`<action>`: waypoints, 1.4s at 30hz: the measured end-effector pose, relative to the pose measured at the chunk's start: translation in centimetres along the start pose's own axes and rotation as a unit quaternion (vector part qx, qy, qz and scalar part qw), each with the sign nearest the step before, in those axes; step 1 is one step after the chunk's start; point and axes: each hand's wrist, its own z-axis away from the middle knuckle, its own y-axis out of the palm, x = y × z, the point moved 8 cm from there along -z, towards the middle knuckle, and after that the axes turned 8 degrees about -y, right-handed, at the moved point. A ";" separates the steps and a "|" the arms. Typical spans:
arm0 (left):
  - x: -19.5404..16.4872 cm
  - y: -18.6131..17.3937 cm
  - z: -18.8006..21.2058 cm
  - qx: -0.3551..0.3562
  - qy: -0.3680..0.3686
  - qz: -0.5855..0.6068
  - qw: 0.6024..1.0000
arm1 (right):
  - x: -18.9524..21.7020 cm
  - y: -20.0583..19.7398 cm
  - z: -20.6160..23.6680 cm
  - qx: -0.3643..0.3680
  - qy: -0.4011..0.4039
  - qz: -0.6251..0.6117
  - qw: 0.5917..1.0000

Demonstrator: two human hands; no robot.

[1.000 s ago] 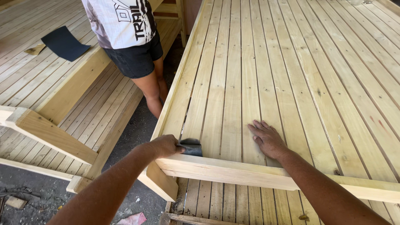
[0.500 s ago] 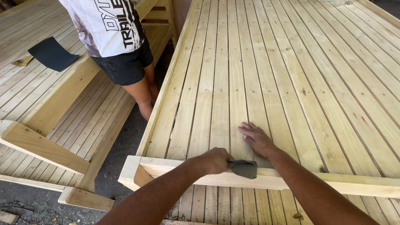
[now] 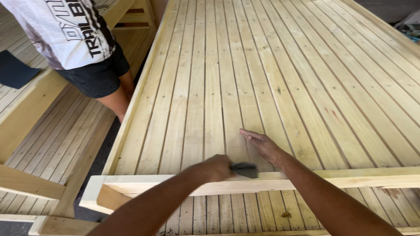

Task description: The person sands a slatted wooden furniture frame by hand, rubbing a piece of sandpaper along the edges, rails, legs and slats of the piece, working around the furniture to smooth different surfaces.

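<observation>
The left hand [image 3: 216, 167] is curled into a closed grip with the knuckles up, its bare forearm reaching in from the lower left and slanting up toward the middle of the view. The right hand [image 3: 262, 146] lies flat and palm down, fingers [image 3: 247, 133] stretched together and pointing up and to the left. Its forearm comes in from the lower right, so the two wrists sit near each other without touching.

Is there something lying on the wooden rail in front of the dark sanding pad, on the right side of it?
Nothing visible lies there. The left hand presses the sanding pad on the rail, which runs bare to the right. The right hand rests on the slats behind it.
</observation>
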 end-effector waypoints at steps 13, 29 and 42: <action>-0.5 0.1 -1.3 -0.014 -0.044 -0.015 0.999 | -4.9 -11.8 4.4 -0.041 -0.024 0.027 0.999; -11.7 3.5 -5.1 0.002 0.008 0.012 1.000 | -9.1 -20.9 6.6 -0.062 -0.049 0.118 0.990; -27.2 7.7 -8.9 -0.001 0.130 0.030 0.991 | -12.9 -23.4 5.0 -0.058 -0.090 0.088 0.990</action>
